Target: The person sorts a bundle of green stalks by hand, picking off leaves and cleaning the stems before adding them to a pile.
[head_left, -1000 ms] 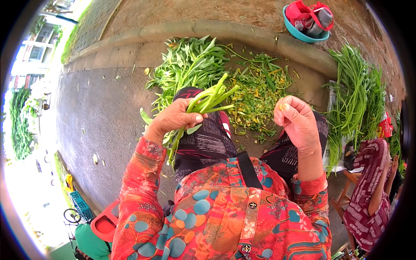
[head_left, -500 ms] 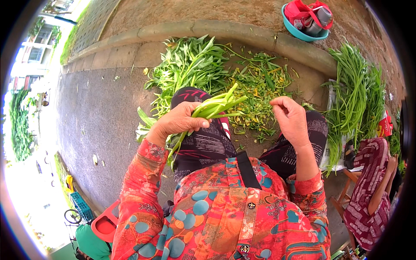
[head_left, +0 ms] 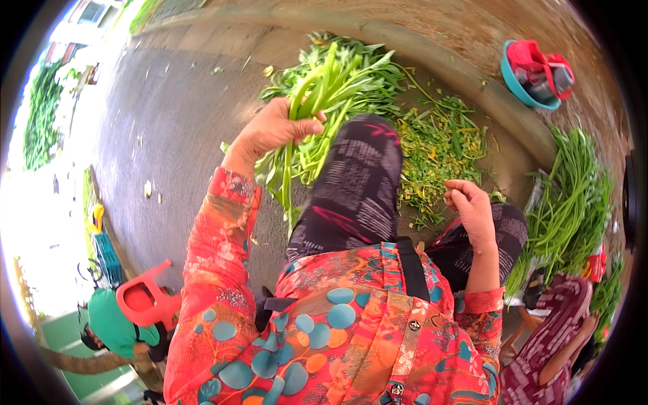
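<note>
My left hand (head_left: 273, 131) is closed around a bunch of green leafy stems (head_left: 316, 88), which look like water spinach. The cut stem ends point up and away, and leaves hang below the hand beside my left knee. Beyond and partly behind the bunch lies a heap of leafy greens (head_left: 378, 84) on the ground. My right hand (head_left: 471, 206) hovers near my right knee with its fingers curled in and the thumb against them; nothing shows in it. Scattered green and yellow leaf trimmings (head_left: 442, 148) lie on the ground between that hand and the heap.
Long green stems (head_left: 567, 202) are piled at the right. A blue basin (head_left: 520, 88) with a red bag and a grey bottle stands past the kerb (head_left: 466, 64). A person in maroon patterned clothes (head_left: 550, 344) sits at right; a red plastic stool (head_left: 148, 297) is at lower left.
My left hand has lifted the bunch up and to the left, its stem ends turning from rightward to upward. My right hand is lower and further right. The whole view has shifted and tilted.
</note>
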